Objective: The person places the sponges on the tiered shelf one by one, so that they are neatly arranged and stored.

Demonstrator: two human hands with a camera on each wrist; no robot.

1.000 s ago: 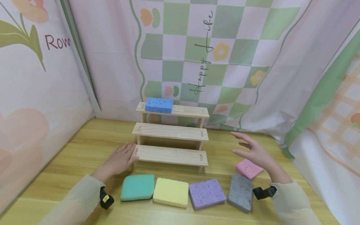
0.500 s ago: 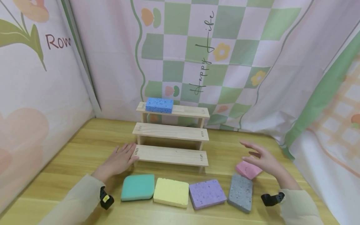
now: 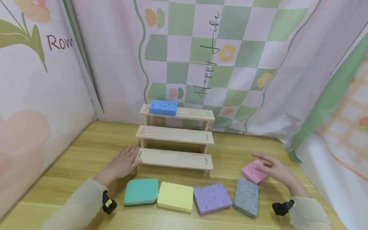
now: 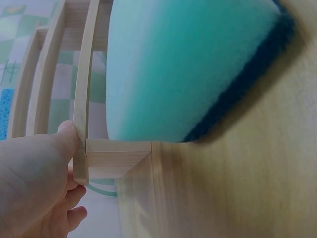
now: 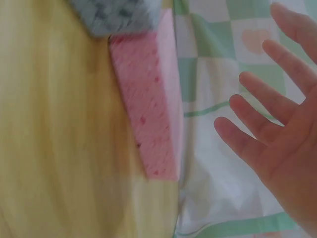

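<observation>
My left hand (image 3: 122, 164) holds the left end of the lowest board of a three-step wooden shelf (image 3: 175, 158); in the left wrist view the thumb lies against the board's edge and the fingers reach past its end. Over the pink sponge (image 3: 251, 172) hovers my right hand (image 3: 274, 169), fingers spread and apart from it in the right wrist view. The grey speckled sponge (image 3: 246, 197) touches the pink one. On the top step sits a blue speckled sponge (image 3: 163, 107), toward the left.
A teal sponge (image 3: 141, 191) with a dark scouring side (image 4: 242, 74), a yellow sponge (image 3: 175, 196) and a purple sponge (image 3: 212, 198) lie in a row before the shelf. Printed curtains (image 3: 115, 64) close off the back and sides of the wooden table (image 3: 83, 153).
My right hand has moved right and down toward the near side, and is now over the pink sponge. The left hand and the sponges have stayed put.
</observation>
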